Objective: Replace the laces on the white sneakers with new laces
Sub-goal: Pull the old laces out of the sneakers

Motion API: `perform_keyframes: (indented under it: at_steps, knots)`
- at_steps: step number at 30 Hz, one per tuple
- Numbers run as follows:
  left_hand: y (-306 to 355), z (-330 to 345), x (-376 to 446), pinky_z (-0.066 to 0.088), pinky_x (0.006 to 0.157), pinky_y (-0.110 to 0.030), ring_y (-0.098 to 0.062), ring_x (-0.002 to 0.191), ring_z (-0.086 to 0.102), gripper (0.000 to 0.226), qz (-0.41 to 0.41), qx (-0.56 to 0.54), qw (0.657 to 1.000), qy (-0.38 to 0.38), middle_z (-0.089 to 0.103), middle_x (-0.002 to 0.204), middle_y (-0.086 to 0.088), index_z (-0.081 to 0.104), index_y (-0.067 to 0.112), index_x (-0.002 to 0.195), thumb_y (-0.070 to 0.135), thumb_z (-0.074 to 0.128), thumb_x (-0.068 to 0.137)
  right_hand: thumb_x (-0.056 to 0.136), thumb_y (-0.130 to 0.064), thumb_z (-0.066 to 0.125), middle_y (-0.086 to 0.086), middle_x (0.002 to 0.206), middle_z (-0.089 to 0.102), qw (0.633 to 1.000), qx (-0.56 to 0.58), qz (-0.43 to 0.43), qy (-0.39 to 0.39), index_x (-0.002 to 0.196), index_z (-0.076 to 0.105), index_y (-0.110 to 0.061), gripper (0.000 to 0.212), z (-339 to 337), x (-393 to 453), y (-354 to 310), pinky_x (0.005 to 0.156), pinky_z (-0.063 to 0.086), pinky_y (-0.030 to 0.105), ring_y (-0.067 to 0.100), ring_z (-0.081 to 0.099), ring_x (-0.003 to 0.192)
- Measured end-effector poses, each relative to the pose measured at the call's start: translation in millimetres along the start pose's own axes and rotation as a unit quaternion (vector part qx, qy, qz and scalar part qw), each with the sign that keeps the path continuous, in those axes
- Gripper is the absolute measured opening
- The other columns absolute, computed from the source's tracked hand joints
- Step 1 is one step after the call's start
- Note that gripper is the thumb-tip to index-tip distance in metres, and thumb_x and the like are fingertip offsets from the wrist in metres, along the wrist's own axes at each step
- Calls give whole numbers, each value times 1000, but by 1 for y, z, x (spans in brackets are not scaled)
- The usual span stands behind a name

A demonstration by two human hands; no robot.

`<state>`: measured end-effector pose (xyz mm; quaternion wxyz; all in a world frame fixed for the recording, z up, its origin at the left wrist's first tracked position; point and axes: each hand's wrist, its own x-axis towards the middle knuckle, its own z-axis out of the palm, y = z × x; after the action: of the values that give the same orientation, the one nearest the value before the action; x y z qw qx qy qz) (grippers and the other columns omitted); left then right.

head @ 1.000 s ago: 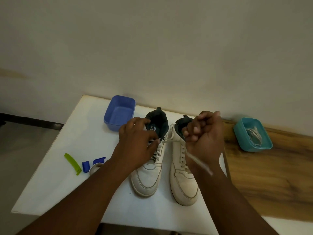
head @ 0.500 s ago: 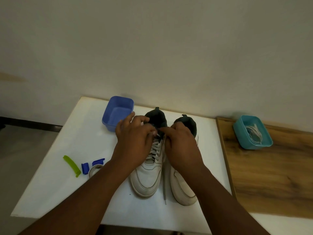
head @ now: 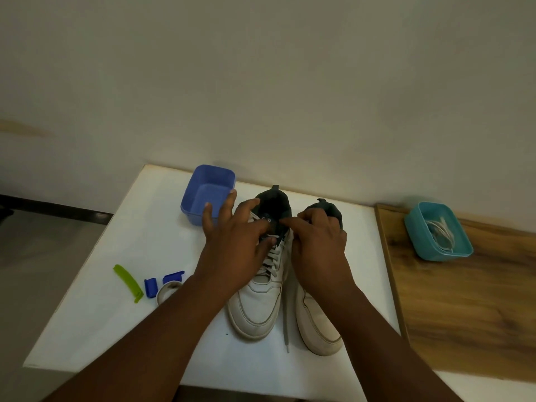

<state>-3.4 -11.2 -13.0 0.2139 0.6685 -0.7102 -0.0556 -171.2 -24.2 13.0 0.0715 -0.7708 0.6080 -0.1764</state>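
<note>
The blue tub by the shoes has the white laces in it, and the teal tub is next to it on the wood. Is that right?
Not quite. The head view shows the blue tub holds nothing; the white laces lie in the teal tub, which sits on the wood further right, apart from the blue one. The shoes part is right.

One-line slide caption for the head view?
Both hands, left hand and right hand, work the lace at the left sneaker's top eyelets.

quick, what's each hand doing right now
Left hand: fingers spread and fairly straight, thumb at the grey lace of the left white sneaker; grip cannot be told.
Right hand: fingertips at that lace near the tongue; grip cannot be told.
</note>
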Motion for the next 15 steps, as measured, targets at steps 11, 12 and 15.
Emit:
perform_keyframes:
  at_steps: [11, 12, 15]
  knots:
    - [9, -52, 3, 39, 53, -30, -14, 58, 46, 29, -204, -385, 879, 193, 51, 68, -14, 49, 4, 77, 17, 41, 101, 99, -12, 54, 6, 146, 49, 998, 37, 21, -56, 136, 63, -35, 45, -6, 0, 0, 112, 25, 49, 31, 36, 140]
    - [10, -56, 4, 35, 50, -23, -10, 54, 42, 32, -219, -406, 865, 196, 47, 65, -15, 47, 2, 72, 14, 41, 102, 99, -16, 52, 5, 146, 49, 997, 47, 15, -54, 135, 63, -35, 42, -8, 0, -2, 113, 24, 50, 30, 36, 140]
    - [5, -64, 4, 28, 44, -17, -9, 46, 36, 46, -221, -363, 891, 164, 38, 51, -1, 40, 12, 58, 21, 44, 103, 100, -34, 52, 1, 147, 48, 997, 59, -11, -56, 130, 64, -35, 33, -9, 0, -6, 115, 22, 53, 27, 32, 142]
